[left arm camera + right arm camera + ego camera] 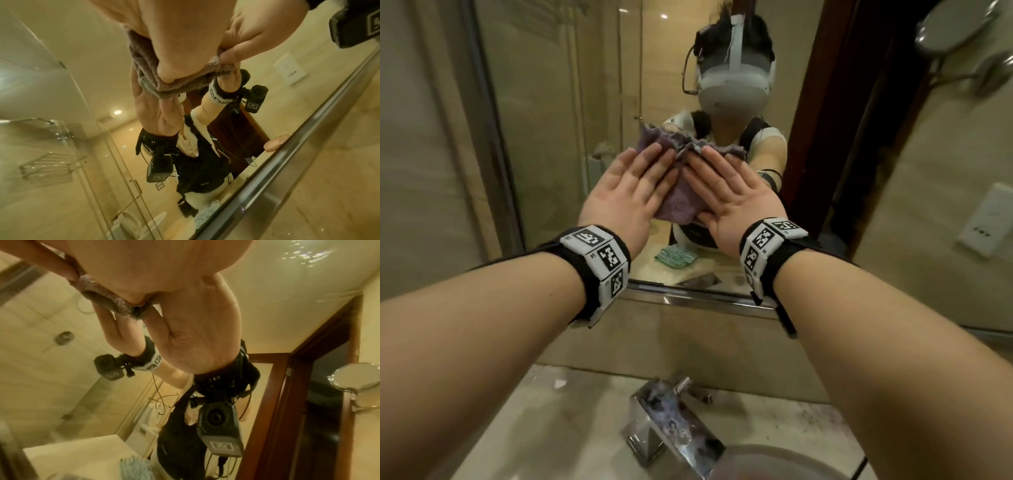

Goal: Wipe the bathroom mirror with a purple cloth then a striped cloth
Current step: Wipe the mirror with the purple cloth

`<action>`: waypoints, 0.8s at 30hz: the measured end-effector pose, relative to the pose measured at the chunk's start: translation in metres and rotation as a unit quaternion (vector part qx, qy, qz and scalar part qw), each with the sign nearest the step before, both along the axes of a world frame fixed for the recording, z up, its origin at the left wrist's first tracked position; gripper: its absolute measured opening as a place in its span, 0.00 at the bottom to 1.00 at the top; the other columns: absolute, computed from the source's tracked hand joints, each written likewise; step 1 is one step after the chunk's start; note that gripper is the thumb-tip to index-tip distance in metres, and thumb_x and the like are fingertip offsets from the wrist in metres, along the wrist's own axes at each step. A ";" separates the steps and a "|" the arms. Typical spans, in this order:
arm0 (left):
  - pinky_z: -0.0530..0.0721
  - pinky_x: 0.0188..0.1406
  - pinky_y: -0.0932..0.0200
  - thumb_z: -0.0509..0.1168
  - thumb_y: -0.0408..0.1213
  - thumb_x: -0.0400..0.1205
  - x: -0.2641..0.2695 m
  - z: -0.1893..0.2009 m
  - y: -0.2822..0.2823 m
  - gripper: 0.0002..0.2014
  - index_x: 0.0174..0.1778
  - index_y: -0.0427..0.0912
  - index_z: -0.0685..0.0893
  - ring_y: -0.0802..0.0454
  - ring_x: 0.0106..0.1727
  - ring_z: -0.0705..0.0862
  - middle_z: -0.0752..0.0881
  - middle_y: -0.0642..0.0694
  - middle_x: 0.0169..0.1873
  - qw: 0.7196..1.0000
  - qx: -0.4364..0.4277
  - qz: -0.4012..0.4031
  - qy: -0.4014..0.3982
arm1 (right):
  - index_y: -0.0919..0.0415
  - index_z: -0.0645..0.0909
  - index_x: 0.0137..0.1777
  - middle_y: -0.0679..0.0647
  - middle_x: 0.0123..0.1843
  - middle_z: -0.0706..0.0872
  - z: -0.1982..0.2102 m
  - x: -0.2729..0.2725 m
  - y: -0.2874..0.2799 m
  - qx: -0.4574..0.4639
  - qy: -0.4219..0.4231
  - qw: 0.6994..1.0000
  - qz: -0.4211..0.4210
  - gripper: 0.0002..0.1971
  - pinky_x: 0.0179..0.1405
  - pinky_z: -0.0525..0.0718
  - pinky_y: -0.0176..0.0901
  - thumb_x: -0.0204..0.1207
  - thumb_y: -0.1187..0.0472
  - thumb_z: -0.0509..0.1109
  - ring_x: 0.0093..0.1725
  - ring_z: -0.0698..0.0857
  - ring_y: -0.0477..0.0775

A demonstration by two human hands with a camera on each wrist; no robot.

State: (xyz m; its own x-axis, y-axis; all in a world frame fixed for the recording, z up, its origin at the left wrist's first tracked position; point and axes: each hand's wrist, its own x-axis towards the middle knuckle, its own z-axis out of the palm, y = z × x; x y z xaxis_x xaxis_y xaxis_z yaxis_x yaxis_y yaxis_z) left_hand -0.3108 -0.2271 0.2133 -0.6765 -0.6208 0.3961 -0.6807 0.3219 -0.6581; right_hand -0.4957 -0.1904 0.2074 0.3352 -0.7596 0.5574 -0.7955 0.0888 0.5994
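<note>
The purple cloth [677, 200] lies flat against the bathroom mirror [544, 113], about at chest height in the reflection. My left hand [635, 181] and right hand [729, 186] press on it side by side, fingers straight and pointing up. The left wrist view shows the left hand [185, 40] on the cloth's fuzzy edge [185, 84]. From the right wrist, the right hand [144, 272] covers the cloth [104, 293]. The striped teal cloth [675, 257] shows only as a reflection, lying on the counter; its reflection [133, 467] also shows in the right wrist view.
A chrome strip [688, 297] edges the mirror's bottom. Below it stand a chrome faucet [671, 425] and the sink basin [784, 459]. A round shaving mirror [955, 27] and a wall socket [986, 222] are on the right wall. A glass shower door is reflected on the left.
</note>
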 end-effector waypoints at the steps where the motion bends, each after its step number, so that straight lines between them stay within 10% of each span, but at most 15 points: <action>1: 0.26 0.73 0.43 0.37 0.39 0.86 -0.006 0.002 0.005 0.30 0.77 0.37 0.25 0.39 0.79 0.30 0.29 0.39 0.79 1.000 -0.001 -0.006 -0.005 | 0.60 0.60 0.80 0.55 0.81 0.63 0.001 -0.007 0.006 0.001 -0.005 1.000 -0.004 0.34 0.79 0.49 0.50 0.74 0.47 0.52 0.80 0.61 0.57; 8: 0.26 0.73 0.46 0.39 0.37 0.87 -0.053 0.018 0.033 0.30 0.78 0.40 0.27 0.41 0.80 0.30 0.29 0.42 0.79 0.997 0.011 -0.075 -0.011 | 0.60 0.57 0.78 0.54 0.80 0.65 0.004 -0.058 0.047 -0.019 -0.047 0.999 -0.018 0.33 0.78 0.42 0.45 0.74 0.46 0.52 0.79 0.60 0.54; 13: 0.27 0.74 0.50 0.40 0.39 0.87 -0.095 0.026 0.056 0.31 0.79 0.39 0.28 0.42 0.80 0.31 0.30 0.41 0.79 0.992 0.026 -0.124 -0.002 | 0.51 0.32 0.75 0.45 0.75 0.30 0.011 -0.100 0.081 -0.001 -0.039 0.995 -0.087 0.34 0.71 0.19 0.38 0.82 0.45 0.52 0.76 0.31 0.47; 21: 0.29 0.76 0.50 0.41 0.41 0.87 -0.157 0.038 0.086 0.31 0.80 0.39 0.30 0.44 0.80 0.32 0.31 0.42 0.80 0.986 0.022 -0.164 0.006 | 0.57 0.41 0.77 0.50 0.78 0.40 0.027 -0.143 0.127 0.004 -0.071 0.988 -0.134 0.35 0.75 0.26 0.40 0.79 0.49 0.57 0.79 0.41 0.51; 24: 0.29 0.76 0.50 0.42 0.41 0.87 -0.173 0.039 0.096 0.31 0.79 0.38 0.30 0.44 0.80 0.32 0.31 0.41 0.80 0.986 0.017 -0.164 0.013 | 0.54 0.31 0.75 0.47 0.75 0.29 0.032 -0.159 0.138 0.032 -0.062 0.985 -0.159 0.36 0.75 0.24 0.41 0.82 0.49 0.55 0.76 0.30 0.47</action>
State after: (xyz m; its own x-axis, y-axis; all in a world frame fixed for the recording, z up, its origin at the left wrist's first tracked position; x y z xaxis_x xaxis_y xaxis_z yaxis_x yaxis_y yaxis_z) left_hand -0.4842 -0.1313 0.2525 -0.8331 -0.3834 0.3987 -0.5527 0.5489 -0.6271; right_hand -0.6542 -0.0519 0.2396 0.0069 -0.8504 0.5260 -0.8009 0.3103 0.5121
